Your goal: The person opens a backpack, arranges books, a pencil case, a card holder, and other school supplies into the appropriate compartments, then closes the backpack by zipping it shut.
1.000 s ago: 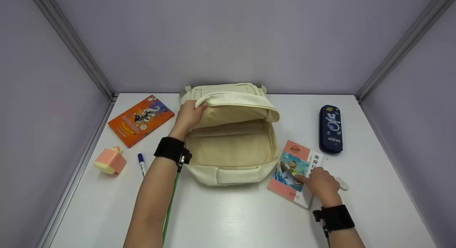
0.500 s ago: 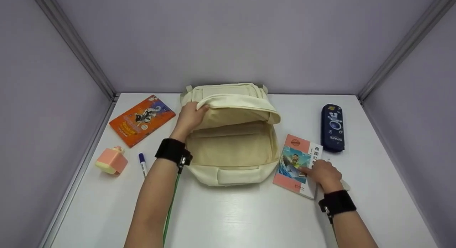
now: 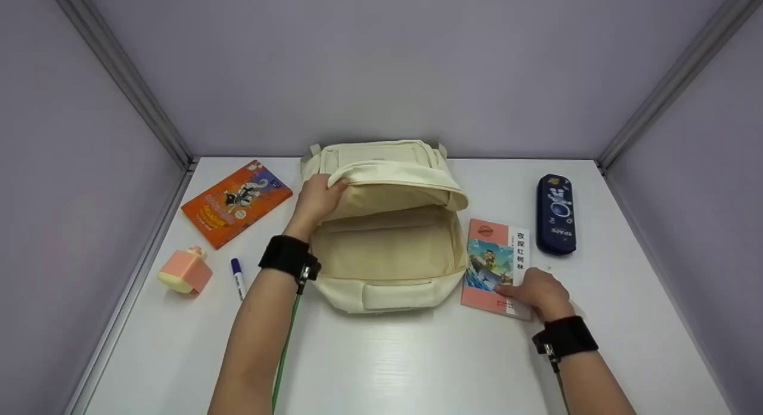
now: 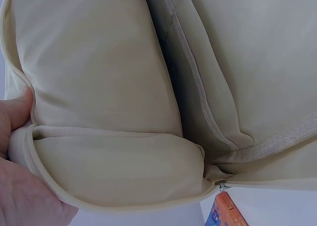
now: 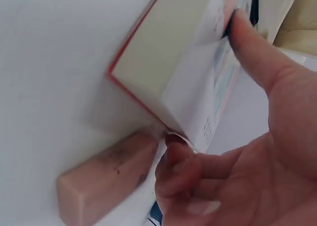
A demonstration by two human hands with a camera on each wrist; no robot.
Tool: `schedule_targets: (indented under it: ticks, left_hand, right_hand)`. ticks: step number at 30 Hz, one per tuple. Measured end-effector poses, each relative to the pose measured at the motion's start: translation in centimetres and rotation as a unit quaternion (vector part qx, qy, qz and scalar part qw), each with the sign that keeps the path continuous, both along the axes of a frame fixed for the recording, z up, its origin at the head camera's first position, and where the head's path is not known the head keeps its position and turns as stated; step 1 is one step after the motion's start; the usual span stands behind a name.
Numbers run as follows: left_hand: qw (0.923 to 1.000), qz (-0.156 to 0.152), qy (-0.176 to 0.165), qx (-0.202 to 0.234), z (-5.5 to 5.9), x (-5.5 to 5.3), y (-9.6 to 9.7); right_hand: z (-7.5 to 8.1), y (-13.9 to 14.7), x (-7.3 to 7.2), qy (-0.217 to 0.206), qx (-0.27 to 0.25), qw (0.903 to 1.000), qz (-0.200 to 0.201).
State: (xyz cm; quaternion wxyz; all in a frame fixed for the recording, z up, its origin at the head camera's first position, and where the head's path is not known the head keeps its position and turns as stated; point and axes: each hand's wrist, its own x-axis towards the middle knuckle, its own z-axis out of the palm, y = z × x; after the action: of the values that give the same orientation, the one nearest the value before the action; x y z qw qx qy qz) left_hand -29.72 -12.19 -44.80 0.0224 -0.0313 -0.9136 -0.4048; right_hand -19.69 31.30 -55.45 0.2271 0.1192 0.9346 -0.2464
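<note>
A cream backpack (image 3: 340, 293) lies unzipped on the white table, its main compartment gaping. My left hand (image 3: 319, 197) grips the left edge of its lid flap (image 3: 405, 173) and holds it raised; in the left wrist view the thumb presses on the flap's piped edge. To the right of the bag is a pink-and-white paperback book (image 3: 490, 263) with a sea picture on its cover. My right hand (image 3: 539, 293) pinches the book at its lower right side, thumb on the cover and fingers at the underside. The right wrist view shows a brownish block like an eraser (image 5: 106, 179) beside the fingers.
A navy pencil case (image 3: 556, 215) stands at the back right. On the left lie an orange book (image 3: 238, 203), a pink-and-yellow bottle-shaped object (image 3: 186, 271) and a purple-capped marker (image 3: 238, 278), partly behind the left forearm. Grey walls (image 3: 381, 69) enclose the table.
The right hand has turned the pink book so it lies straighter and shifted it slightly away, its right side now clear of the pencil case's front. The left hand still holds the flap.
</note>
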Motion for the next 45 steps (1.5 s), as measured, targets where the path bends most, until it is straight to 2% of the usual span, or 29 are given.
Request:
schedule_targets:
  ticks: [2,6,11,14,17,20,22,24,26,29,32,34,36,39,42,45]
  left_hand:
    - [1.0000,0.002,-0.003,-0.004,-0.1,0.0,0.0]
    - [0.9999,0.004,-0.009,-0.003,-0.1,0.0,0.1]
    - [1.0000,0.001,-0.010,0.001,0.0,-0.1,0.1]
    - [1.0000,0.002,-0.005,-0.004,0.1,0.0,0.1]
    - [1.0000,0.001,0.000,-0.006,0.2,0.0,0.0]
    - [1.0000,0.000,0.001,-0.003,0.2,0.0,0.0]
    - [1.0000,0.000,0.000,-0.001,0.3,0.0,-0.1]
    - [1.0000,-0.001,0.000,0.002,0.4,-0.1,-0.2]
    - [1.0000,-0.004,0.004,0.003,0.5,-0.1,-0.2]
    - [0.9999,-0.011,0.009,0.009,0.6,-0.1,-0.3]
    - [0.9997,-0.016,0.011,0.014,0.7,0.0,-0.3]
    - [0.9997,-0.014,0.014,0.013,0.7,0.0,-0.2]
    - [0.9998,-0.011,0.017,0.009,0.7,0.0,-0.2]
    - [0.9995,-0.002,0.030,-0.005,0.8,0.0,-0.1]
    - [0.9988,0.006,0.047,-0.011,0.9,0.0,0.0]
    - [0.9981,0.011,0.060,-0.005,0.9,0.0,0.1]
  right_hand:
    - [0.1,0.0,0.2,-0.003,0.004,1.0000,0.000]
    - [-0.3,0.3,0.3,-0.017,-0.020,0.9995,-0.017]
    - [-0.9,0.8,0.2,-0.039,-0.076,0.9951,-0.049]
    - [-0.7,1.1,0.2,-0.025,-0.128,0.9894,-0.063]
    - [0.2,1.4,0.4,0.008,-0.167,0.9847,-0.050]
    - [1.3,1.9,0.5,0.037,-0.243,0.9683,-0.044]
    - [1.8,2.1,0.6,0.048,-0.313,0.9474,-0.047]
    - [2.3,2.3,0.8,0.044,-0.385,0.9208,-0.047]
    - [2.8,2.4,1.2,0.048,-0.422,0.9044,-0.036]
    - [3.9,2.3,1.9,0.066,-0.443,0.8935,-0.035]
    - [5.6,2.2,2.5,0.099,-0.438,0.8915,-0.062]
    - [6.7,2.2,2.9,0.122,-0.442,0.8841,-0.089]
    - [7.8,2.2,3.2,0.138,-0.457,0.8711,-0.114]
    - [9.1,2.0,3.8,0.150,-0.493,0.8461,-0.137]
    - [10.0,1.6,4.5,0.154,-0.526,0.8244,-0.143]
    - [10.7,1.1,5.0,0.161,-0.548,0.8087,-0.142]
